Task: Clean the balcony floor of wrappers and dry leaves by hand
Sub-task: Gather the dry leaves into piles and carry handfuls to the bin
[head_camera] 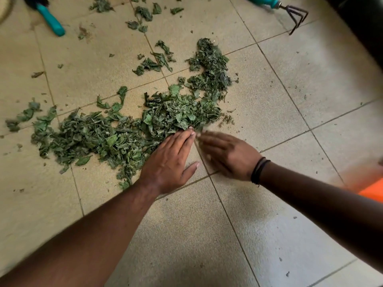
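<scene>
Leaves (124, 131) lie in a long ragged band across the tiled floor (269, 224), running from the near left up to the far right, with the thickest clump in the middle and loose scraps scattered farther off toward the top. Both hands rest at the near edge of that clump. The left hand (170, 162) lies flat, fingers straight and together, fingertips (191, 132) touching the leaves and holding nothing. The right hand (228, 154) sits just beside it, blurred, fingers stretched out and low to the tile; it appears to have hold of nothing either. A dark band (259, 169) circles the right wrist.

The heap lies straight ahead of both sets of fingertips and spreads mostly leftward, so the left hand is nearer the bulk of it, while the far right arm of the band lies beyond the right hand. Gathering likely means cupping from both sides.

A teal-handled brush (50, 19) lies far left, a small hand rake (290, 12) far right, and something orange (373, 191) shows at the right edge. No wrappers are visible.
</scene>
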Tool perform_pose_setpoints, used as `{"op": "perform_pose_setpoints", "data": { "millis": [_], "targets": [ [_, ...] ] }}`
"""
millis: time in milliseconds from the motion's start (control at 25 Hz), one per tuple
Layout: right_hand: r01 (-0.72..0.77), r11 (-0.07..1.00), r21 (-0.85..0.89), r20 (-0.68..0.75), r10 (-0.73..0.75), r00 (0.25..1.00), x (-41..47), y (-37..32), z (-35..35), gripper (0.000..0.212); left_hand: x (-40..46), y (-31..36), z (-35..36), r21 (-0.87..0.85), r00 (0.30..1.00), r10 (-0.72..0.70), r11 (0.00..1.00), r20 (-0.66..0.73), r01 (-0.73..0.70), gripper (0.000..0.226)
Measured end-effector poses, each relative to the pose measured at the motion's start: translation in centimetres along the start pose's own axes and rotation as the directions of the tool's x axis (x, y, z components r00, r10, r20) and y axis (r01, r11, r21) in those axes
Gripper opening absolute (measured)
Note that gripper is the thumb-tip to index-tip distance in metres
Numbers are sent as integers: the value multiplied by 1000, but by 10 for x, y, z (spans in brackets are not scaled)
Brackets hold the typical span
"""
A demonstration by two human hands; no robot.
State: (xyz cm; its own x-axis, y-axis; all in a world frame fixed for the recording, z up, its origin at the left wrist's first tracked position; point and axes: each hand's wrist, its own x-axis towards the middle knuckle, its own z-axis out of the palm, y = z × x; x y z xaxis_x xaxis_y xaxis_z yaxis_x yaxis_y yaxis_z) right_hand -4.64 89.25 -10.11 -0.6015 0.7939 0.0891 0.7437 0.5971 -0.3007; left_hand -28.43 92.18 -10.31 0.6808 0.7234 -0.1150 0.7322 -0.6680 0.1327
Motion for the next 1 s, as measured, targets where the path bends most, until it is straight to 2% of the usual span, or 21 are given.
{"op": "perform_pose_setpoints", "data": {
  "millis": [80,120,200,280,320,360,400,440,480,520,560,600,640,760,840,920,960,1000],
  "targets": [
    [-178,983,-35,-45,176,983,6,17,-14,47,0,1,0,7,1000,-1,1000,-1,1,77],
    [-214,976,-40,-82,210,974,7,22,-20,49,0,1,0,6,1000,0,1000,-2,0,77],
    [-168,985,-38,-117,163,980,6,17,-22,50,-1,1,0,2,1000,-1,1000,1,1,77],
    [-67,997,-37,-46,66,997,4,3,-12,43,-2,1,0,4,1000,-4,1000,1,4,78],
    [-54,998,-39,-41,52,998,5,2,-10,38,-2,1,0,10,1000,-7,1000,-2,7,78],
    [-93,995,-36,-101,89,991,10,7,-13,35,-2,2,0,15,1000,-12,1000,-5,12,79],
    [-181,983,-25,-222,171,960,19,16,-19,33,-2,2,0,18,1000,-24,1000,-9,24,80],
    [-316,949,10,-338,301,892,31,28,-26,35,-2,2,1,17,999,-39,999,-12,40,82],
    [-458,887,65,-396,444,804,41,42,-37,41,-2,2,1,15,998,-56,998,-11,56,84],
    [-572,809,135,-363,577,731,50,59,-45,50,-1,2,1,15,998,-68,998,-7,68,85],
    [-644,738,204,-267,675,688,57,72,-49,61,-1,2,1,16,997,-75,997,-2,75,87],
    [-674,694,252,-151,716,681,63,79,-48,69,-1,2,0,17,997,-81,997,1,81,88],
    [-670,701,245,-64,701,711,67,78,-42,74,-1,1,0,18,996,-87,996,3,87,89],
    [-550,827,114,70,545,835,66,41,-20,72,-1,1,-1,13,992,-124,992,-7,124,90],
    [-488,863,126,-2,492,870,58,20,-18,65,-1,1,-2,16,987,-158,987,-24,158,91],
    [-495,859,131,-177,512,841,67,28,-25,54,-1,1,-1,20,986,-166,986,-26,167,91],
    [-526,842,118,-210,539,816,76,40,-29,51,0,0,-1,18,986,-165,986,-22,165,91],
    [-555,824,118,-182,567,803,88,55,-35,54,0,0,0,15,986,-165,986,-18,165,91]
  ]
}}
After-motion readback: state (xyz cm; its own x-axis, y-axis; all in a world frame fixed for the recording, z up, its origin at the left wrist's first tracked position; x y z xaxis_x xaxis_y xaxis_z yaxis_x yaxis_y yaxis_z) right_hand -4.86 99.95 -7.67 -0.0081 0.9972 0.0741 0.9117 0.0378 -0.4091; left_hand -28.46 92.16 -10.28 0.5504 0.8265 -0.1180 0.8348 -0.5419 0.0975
